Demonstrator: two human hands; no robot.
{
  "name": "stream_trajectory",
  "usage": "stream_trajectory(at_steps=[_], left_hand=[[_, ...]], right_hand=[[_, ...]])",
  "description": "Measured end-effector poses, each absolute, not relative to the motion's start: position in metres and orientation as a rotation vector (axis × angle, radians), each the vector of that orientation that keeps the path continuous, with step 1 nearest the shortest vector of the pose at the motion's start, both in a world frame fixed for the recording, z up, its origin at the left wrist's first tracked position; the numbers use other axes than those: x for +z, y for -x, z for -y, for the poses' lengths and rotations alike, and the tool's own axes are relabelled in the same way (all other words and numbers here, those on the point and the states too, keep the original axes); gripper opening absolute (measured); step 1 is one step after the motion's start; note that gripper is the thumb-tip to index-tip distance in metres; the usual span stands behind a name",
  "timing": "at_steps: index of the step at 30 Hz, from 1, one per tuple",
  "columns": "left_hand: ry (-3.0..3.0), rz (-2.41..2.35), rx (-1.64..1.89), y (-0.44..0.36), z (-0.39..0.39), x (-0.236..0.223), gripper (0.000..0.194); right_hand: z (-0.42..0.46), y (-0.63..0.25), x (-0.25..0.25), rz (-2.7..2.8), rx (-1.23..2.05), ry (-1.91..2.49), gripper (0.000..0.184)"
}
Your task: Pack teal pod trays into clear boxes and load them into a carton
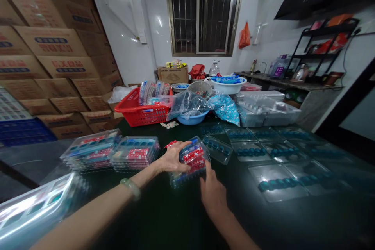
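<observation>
My left hand [172, 157] grips the left side of a stack of clear plastic packs [191, 159] filled with red and blue items, fingers curled over its edge. My right hand [212, 193] presses against the near right side of the same stack, fingers hidden behind it. The stack rests on the dark green table [175, 211]. A pale bangle [131, 187] circles my left wrist. Two more filled stacks [114, 152] lie to the left.
Several open clear trays with blue items [263, 152] spread over the right of the table. A red basket [140, 111], a blue bowl [191, 118] with bags, and a white basin [228, 85] stand behind. Cardboard boxes [52, 58] line the left wall.
</observation>
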State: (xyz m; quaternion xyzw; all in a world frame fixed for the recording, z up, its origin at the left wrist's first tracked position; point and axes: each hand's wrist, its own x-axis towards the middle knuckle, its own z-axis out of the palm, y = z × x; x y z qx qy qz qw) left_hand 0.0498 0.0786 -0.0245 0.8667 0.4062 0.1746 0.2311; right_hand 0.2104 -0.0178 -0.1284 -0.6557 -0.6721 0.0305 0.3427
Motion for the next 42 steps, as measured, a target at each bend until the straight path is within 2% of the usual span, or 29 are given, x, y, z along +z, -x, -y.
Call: stream_trajectory(at_steps=[9,14,16,21,24,27,30,32,34,39,42], left_hand=[[-2.344,-1.077,0.573,-0.05,-0.08,-0.023,0.091],[-2.267,-1.078,0.67,-0.045,-0.091,-0.011,0.083],[-2.268,-1.099,0.706,-0.043,-0.088,0.001,0.083],[-2.47,-1.053,0.668,-0.037,-0.03,0.03,0.091],[-2.613,-0.982,0.402,-0.031,0.026,0.014,0.098],[-2.559,-0.869,0.093,-0.027,0.06,-0.025,0.102],[-2.539,-0.843,0.021,-0.029,0.064,-0.053,0.108],[-2.51,-0.806,0.03,-0.033,0.058,-0.055,0.109],[-2.445,-0.8,0.088,-0.037,0.051,-0.048,0.104],[-2.257,-0.992,0.296,-0.052,0.03,-0.038,0.072],[-2.25,-1.017,0.34,-0.058,0.011,-0.047,0.066]], right_hand=[[0.016,-0.211,-0.133,1.876,-0.109,1.777,0.055],[0.017,-0.212,-0.133,1.951,-0.185,1.828,0.043],[0.02,-0.211,-0.131,1.954,-0.18,1.819,0.043],[0.03,-0.22,-0.116,1.814,-0.064,1.748,0.049],[0.025,-0.243,-0.104,1.722,-0.193,1.88,0.038],[0.006,-0.272,-0.097,1.781,-0.361,2.046,0.027],[-0.017,-0.292,-0.099,1.908,-0.395,2.037,0.016],[-0.028,-0.298,-0.104,2.001,-0.408,2.003,0.011],[-0.034,-0.299,-0.11,2.08,-0.428,1.957,0.014],[-0.029,-0.298,-0.117,2.083,-0.502,1.926,0.016],[-0.025,-0.3,-0.116,2.041,-0.545,1.93,0.017]])
